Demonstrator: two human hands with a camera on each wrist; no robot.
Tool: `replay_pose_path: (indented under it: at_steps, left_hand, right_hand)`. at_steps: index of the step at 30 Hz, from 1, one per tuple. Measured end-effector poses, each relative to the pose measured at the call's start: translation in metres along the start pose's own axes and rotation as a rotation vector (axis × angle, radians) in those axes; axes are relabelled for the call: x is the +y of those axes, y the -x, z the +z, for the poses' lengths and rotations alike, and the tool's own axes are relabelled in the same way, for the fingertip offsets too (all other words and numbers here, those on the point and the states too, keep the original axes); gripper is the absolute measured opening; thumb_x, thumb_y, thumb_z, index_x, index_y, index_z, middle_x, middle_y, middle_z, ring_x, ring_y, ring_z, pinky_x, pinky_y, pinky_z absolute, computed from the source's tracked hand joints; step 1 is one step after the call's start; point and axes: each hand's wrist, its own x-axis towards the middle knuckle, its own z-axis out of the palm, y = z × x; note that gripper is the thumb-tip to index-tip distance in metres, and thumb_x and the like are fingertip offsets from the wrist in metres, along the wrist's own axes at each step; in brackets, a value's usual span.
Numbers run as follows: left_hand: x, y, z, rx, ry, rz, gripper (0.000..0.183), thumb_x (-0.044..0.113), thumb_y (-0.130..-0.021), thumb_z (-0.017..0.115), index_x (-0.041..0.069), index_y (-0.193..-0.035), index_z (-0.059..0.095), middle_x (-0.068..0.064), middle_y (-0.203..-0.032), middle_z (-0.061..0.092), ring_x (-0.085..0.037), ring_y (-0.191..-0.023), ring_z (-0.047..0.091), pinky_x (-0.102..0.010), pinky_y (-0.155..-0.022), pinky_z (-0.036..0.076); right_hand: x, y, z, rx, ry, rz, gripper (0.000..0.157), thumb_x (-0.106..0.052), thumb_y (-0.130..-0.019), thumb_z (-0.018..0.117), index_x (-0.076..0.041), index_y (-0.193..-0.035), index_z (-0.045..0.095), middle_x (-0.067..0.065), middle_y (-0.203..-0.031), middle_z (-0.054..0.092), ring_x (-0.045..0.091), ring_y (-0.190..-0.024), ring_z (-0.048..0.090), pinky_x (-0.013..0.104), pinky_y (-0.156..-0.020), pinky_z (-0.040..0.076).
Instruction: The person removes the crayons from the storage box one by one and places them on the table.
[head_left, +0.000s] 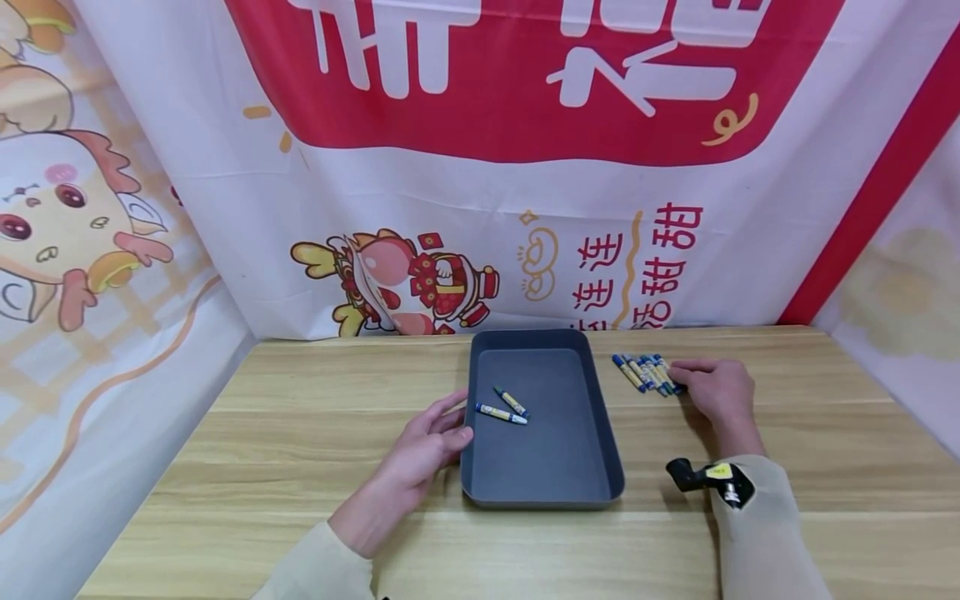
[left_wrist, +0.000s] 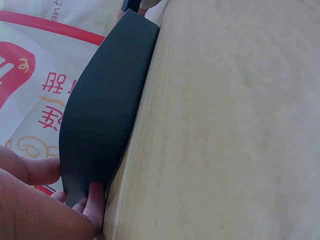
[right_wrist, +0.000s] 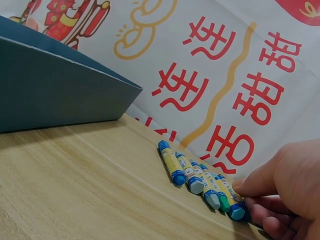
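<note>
A dark grey rectangular tray (head_left: pixel 540 467) sits on the table, with two crayons inside: a green-tipped crayon (head_left: pixel 512 402) and a pale-tipped crayon (head_left: pixel 502 414). At its left side, my left hand (head_left: pixel 423 450) holds the wall, thumb by the rim and fingers against the outside (left_wrist: pixel 100 110). To the right of the tray lies a row of several crayons (head_left: pixel 637 372) in yellow wrappers, with blue, grey and green ends (right_wrist: pixel 200 182). My right hand (head_left: pixel 716 392) pinches the rightmost crayon (right_wrist: pixel 234 204) between thumb and fingers; the fingers partly hide it.
The wooden table (head_left: pixel 322 400) ends at a printed cloth backdrop (head_left: pixel 540 250) just behind the tray. Cloth also hangs along the left and right sides. A black wrist mount (head_left: pixel 708 479) sits on the right sleeve.
</note>
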Motion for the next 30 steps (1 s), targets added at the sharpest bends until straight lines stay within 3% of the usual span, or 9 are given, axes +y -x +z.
replay_pose_path:
  at_steps: [8,13,19,25,30]
  left_hand:
    - [0.000,0.000,0.001,0.005,0.000,-0.002,0.060,0.006,-0.106,0.059,0.023,-0.162,0.044,-0.019,-0.167,0.045,-0.036,-0.144,0.057,-0.056,-0.123,0.042]
    - [0.000,0.000,0.000,0.004,-0.001,-0.004,0.060,0.006,-0.106,0.058,0.023,-0.162,0.044,-0.019,-0.167,0.044,-0.036,-0.144,0.057,-0.056,-0.123,0.042]
    - [0.000,-0.001,0.000,-0.001,-0.004,0.021,0.061,0.005,-0.106,0.059,0.020,-0.163,0.044,-0.021,-0.166,0.044,-0.038,-0.143,0.058,-0.056,-0.122,0.043]
    - [-0.002,-0.001,0.000,-0.002,0.000,0.050,0.062,0.002,-0.104,0.059,0.015,-0.162,0.044,-0.024,-0.165,0.045,-0.039,-0.139,0.061,-0.055,-0.119,0.045]
    - [-0.002,-0.001,0.000,-0.004,0.003,0.051,0.062,0.001,-0.104,0.059,0.015,-0.162,0.043,-0.025,-0.165,0.045,-0.039,-0.139,0.060,-0.055,-0.119,0.045]
  right_hand:
    - [-0.006,0.000,-0.001,-0.010,-0.103,0.070,0.045,-0.036,-0.102,0.069,-0.012,-0.140,0.068,0.021,-0.151,0.062,0.039,-0.141,0.053,0.047,-0.106,0.045]
    - [-0.012,0.001,-0.003,-0.037,-0.171,0.091,0.049,-0.042,-0.105,0.065,-0.018,-0.147,0.063,0.016,-0.159,0.056,0.035,-0.143,0.050,0.047,-0.108,0.046]
    - [-0.024,0.006,-0.006,-0.065,-0.181,0.028,0.054,-0.051,-0.102,0.066,-0.019,-0.146,0.065,0.013,-0.156,0.059,0.032,-0.143,0.051,0.045,-0.106,0.045]
    - [-0.038,0.012,-0.005,-0.086,-0.202,-0.046,0.055,-0.053,-0.100,0.069,-0.018,-0.143,0.068,0.010,-0.150,0.065,0.027,-0.140,0.053,0.031,-0.098,0.044]
    - [-0.047,0.017,-0.003,-0.093,-0.208,-0.088,0.055,-0.051,-0.099,0.072,-0.019,-0.143,0.068,0.009,-0.149,0.065,0.019,-0.126,0.057,0.023,-0.088,0.049]
